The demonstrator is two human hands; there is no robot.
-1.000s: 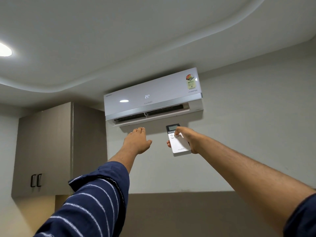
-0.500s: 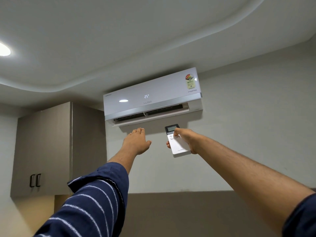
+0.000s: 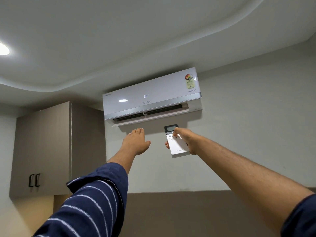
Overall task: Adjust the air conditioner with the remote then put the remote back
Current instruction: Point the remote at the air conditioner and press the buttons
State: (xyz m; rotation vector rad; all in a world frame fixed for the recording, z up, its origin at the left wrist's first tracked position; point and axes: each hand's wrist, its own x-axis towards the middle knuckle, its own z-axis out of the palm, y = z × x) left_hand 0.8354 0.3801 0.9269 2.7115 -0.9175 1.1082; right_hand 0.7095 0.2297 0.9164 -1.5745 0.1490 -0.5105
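A white split air conditioner point(image 3: 152, 94) hangs high on the wall, its display reading 25 and its lower flap open. My right hand point(image 3: 189, 140) holds a white remote point(image 3: 177, 147) with a dark screen at its top, pointed up at the unit; my thumb rests on the buttons below the screen. My left hand point(image 3: 136, 142) is raised below the unit's flap, flat, fingers together, holding nothing. Both arms are stretched upward.
A grey-brown wall cabinet point(image 3: 42, 147) with two black handles point(image 3: 34, 180) hangs left of the unit. A round ceiling light point(image 3: 3, 48) glows at the far left. A darker panel point(image 3: 188, 214) covers the lower wall.
Both hands and the remote hold nearly the same pose. The view has shifted very slightly; the display still reads 25.
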